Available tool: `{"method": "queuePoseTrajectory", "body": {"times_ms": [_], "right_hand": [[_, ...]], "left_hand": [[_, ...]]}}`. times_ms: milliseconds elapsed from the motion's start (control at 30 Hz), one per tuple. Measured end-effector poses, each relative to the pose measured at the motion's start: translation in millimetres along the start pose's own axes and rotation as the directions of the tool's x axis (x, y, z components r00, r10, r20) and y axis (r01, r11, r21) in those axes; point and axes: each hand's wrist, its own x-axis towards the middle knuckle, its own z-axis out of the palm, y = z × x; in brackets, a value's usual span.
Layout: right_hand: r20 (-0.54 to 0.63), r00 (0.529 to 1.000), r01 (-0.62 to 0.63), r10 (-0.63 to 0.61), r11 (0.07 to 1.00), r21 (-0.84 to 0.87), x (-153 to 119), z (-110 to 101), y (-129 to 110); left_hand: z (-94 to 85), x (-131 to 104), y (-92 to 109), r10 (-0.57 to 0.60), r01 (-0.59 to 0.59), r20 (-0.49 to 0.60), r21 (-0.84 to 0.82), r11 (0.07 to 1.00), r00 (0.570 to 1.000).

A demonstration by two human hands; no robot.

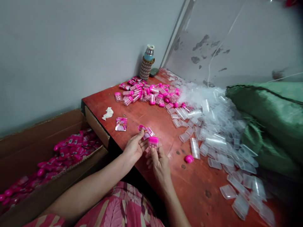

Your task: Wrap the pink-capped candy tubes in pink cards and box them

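Observation:
My left hand (133, 148) pinches a shiny pink printed packet (148, 131) between thumb and fingers, above the table's near edge. Close beside it, my right hand (162, 165) grips a small clear container (153, 143) of pink balls with a pink cap, held upright. The container overlaps the packet's lower part in view, and I cannot tell whether they touch. Another pink packet (121, 124) lies flat on the table to the left. To the right of my hands rest a loose pink cap (188, 159) and a clear empty tube (195, 148).
Filled pink-capped containers (153, 94) are heaped at the back of the red table (189, 189). Many clear tubes (217, 138) spread across its right side, beside a green sack (267, 119). A cardboard box (94, 126) of pink packets stands left. A bottle (146, 64) stands behind.

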Motion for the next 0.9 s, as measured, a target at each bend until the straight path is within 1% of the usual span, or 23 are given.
{"method": "queuePoseTrajectory", "body": {"times_ms": [133, 267, 400, 500, 567, 633, 700, 800, 900], "right_hand": [[0.0, 1.0, -0.003, 0.003, 0.998, 0.057, 1.8, 4.2, 6.2], [-0.011, 1.0, 0.009, -0.008, 0.996, 0.093, 0.0, 5.8, 9.3], [-0.001, 1.0, -0.006, 0.007, 0.994, 0.113, 0.0, 7.6, 10.2], [-0.001, 1.0, -0.022, 0.023, 0.988, 0.155, 1.7, 8.7, 10.2], [0.033, 0.999, -0.037, 0.031, 0.979, 0.201, 3.0, 9.4, 10.2], [0.073, 0.997, -0.053, 0.036, 0.967, 0.25, 4.1, 10.0, 10.7], [0.073, 0.997, -0.051, 0.033, 0.961, 0.27, 5.0, 10.6, 11.6], [0.022, 1.0, -0.004, -0.001, 0.976, 0.218, 5.5, 11.7, 12.8], [0.002, 0.999, 0.033, -0.034, 0.987, 0.159, 5.5, 12.7, 13.5]], "left_hand": [[0.3, -1.1, -1.8, 0.022, -0.023, 0.021, 0.017, 1.0, 1.0], [0.7, -2.1, -2.5, 0.015, -0.015, 0.025, 0.011, 1.0, 1.0], [2.5, -4.3, -4.6, 0.003, -0.005, 0.064, 0.02, 1.0, 0.998], [3.0, -5.7, -5.7, -0.017, 0.009, 0.097, 0.088, 0.996, 0.995], [2.6, -6.1, -5.5, -0.031, 0.007, 0.141, 0.169, 0.986, 0.99], [2.3, -6.3, -4.5, -0.031, -0.019, 0.2, 0.241, 0.97, 0.979], [2.3, -6.5, -2.9, -0.015, -0.061, 0.259, 0.283, 0.957, 0.966], [2.5, -6.6, -0.6, 0.001, -0.113, 0.321, 0.329, 0.937, 0.947], [1.7, -6.1, 0.3, -0.005, -0.133, 0.343, 0.379, 0.916, 0.939]]}}
